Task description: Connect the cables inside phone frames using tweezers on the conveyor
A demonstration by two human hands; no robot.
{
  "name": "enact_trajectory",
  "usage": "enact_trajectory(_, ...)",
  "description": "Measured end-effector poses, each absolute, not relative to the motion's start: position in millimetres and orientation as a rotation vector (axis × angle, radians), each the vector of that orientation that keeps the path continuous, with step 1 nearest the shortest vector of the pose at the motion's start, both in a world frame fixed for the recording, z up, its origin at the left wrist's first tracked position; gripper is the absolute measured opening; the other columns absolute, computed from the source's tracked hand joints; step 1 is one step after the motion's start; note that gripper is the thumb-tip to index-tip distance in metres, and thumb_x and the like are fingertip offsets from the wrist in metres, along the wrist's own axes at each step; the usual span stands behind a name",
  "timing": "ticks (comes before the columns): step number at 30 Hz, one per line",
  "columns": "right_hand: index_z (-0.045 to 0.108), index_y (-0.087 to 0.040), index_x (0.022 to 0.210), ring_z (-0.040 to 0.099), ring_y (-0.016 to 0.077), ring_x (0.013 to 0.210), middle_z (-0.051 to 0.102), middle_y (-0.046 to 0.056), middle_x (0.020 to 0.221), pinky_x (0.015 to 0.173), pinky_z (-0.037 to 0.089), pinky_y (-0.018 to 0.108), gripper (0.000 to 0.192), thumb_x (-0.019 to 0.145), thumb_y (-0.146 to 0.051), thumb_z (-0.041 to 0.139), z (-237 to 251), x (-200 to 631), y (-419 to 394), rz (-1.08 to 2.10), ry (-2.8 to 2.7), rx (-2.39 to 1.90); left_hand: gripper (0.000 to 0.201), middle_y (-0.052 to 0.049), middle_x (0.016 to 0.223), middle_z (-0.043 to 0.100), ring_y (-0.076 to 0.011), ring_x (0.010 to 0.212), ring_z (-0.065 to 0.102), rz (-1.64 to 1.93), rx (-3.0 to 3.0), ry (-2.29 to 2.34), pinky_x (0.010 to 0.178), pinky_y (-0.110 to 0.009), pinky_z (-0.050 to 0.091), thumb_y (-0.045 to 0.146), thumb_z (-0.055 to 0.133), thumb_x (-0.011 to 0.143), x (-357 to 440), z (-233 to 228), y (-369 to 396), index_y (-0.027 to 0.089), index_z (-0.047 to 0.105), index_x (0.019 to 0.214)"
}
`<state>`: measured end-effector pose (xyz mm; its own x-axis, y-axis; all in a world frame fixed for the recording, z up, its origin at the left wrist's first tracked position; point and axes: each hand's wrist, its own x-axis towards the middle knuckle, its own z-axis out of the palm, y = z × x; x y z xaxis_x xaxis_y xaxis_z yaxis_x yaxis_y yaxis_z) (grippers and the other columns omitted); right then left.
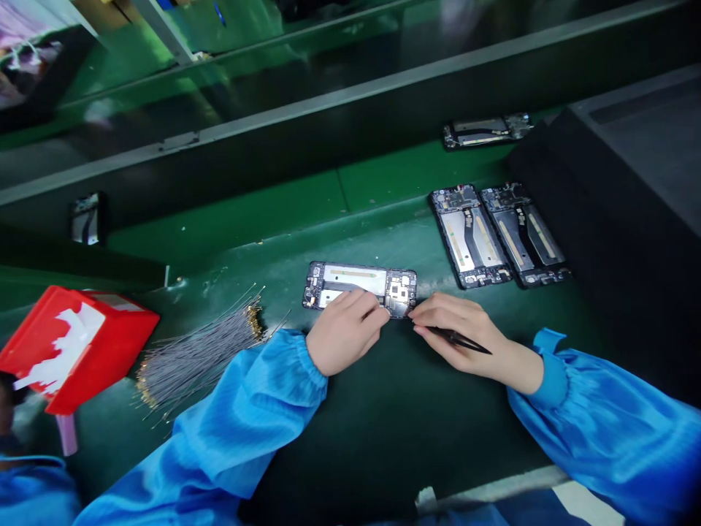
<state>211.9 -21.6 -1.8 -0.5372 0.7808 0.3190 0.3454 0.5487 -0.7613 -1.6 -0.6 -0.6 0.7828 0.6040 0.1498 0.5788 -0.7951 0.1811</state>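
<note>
An opened phone frame [350, 280] lies flat on the green mat, long side toward me, with its circuit board at the right end. My left hand [346, 330] rests on its near edge, fingers curled onto it. My right hand [458, 330] holds black tweezers [457, 338], its fingertips touching the frame's right near corner by the board. Both arms wear blue sleeves.
A bundle of thin grey wires [200, 351] lies left of my left arm, beside a red box [74, 343]. Two more opened phones [498, 235] lie to the right, another [486, 130] farther back. A black block [629, 190] stands at right; a conveyor rail [328, 95] runs behind.
</note>
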Motion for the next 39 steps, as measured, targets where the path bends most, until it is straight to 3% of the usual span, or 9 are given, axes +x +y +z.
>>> enact_trajectory(5, 0.057, -0.021, 0.084, 0.057, 0.0168, 0.077, 0.060, 0.005, 0.082, 0.069, 0.049, 0.033, 0.010, 0.080, -0.015, 0.049, 1, 213, -16, 0.941, -2.036, -0.962, 0.020, -0.004, 0.077, 0.050, -0.0158, 0.073, 0.044, 0.330, 2.770, 0.954, 0.065, -0.028, 0.040, 0.017, 0.036, 0.086, 0, -1, 2, 0.015, 0.055, 0.080)
enact_trajectory(7, 0.057, -0.022, 0.087, 0.057, 0.0171, 0.083, 0.059, 0.006, 0.091, 0.073, 0.049, 0.033, 0.016, 0.081, -0.012, 0.045, 4, 214, -8, 0.931, -2.027, -0.972, 0.021, -0.004, 0.076, 0.050, -0.0154, 0.072, 0.044, 0.355, 2.729, 1.005, 0.065, -0.027, 0.040, 0.018, 0.035, 0.087, 1, -1, 3, 0.015, 0.054, 0.079)
enact_trajectory(11, 0.048, -0.026, 0.117, 0.053, 0.0195, 0.094, 0.043, 0.008, 0.123, 0.081, 0.047, 0.039, 0.042, 0.078, -0.011, 0.044, 5, 214, 10, 0.812, -2.282, -1.028, 0.020, -0.004, 0.077, 0.050, -0.0153, 0.072, 0.046, 0.389, 2.680, 1.096, 0.064, -0.026, 0.042, 0.017, 0.034, 0.086, 5, -1, 5, 0.015, 0.053, 0.079)
enact_trajectory(15, 0.034, -0.026, 0.130, 0.042, 0.0266, 0.110, 0.040, 0.011, 0.121, 0.088, 0.043, 0.044, 0.061, 0.074, -0.020, 0.055, 0, 210, 18, 0.729, -2.481, -1.052, 0.018, -0.004, 0.078, 0.050, -0.0151, 0.072, 0.048, 0.392, 2.637, 1.155, 0.063, -0.026, 0.043, 0.017, 0.034, 0.085, 7, -2, 5, 0.016, 0.052, 0.081)
enact_trajectory(28, 0.034, -0.020, 0.126, 0.041, 0.0253, 0.109, 0.041, 0.011, 0.116, 0.089, 0.042, 0.041, 0.055, 0.075, -0.019, 0.052, 7, 207, 18, 0.744, -2.524, -1.100, 0.024, -0.006, 0.084, 0.052, -0.0161, 0.079, 0.051, 0.462, 2.563, 1.128, 0.070, -0.027, 0.046, 0.015, 0.036, 0.084, 6, -1, 4, 0.016, 0.057, 0.096)
enact_trajectory(39, 0.033, -0.019, 0.125, 0.039, 0.0262, 0.111, 0.041, 0.011, 0.116, 0.090, 0.040, 0.041, 0.054, 0.074, -0.017, 0.052, 5, 206, 17, 0.749, -2.516, -1.116, 0.033, -0.002, 0.075, 0.050, -0.0143, 0.070, 0.046, 0.489, 2.559, 0.905, 0.064, -0.029, 0.037, 0.010, 0.037, 0.079, -2, -7, -6, 0.019, 0.059, 0.103)
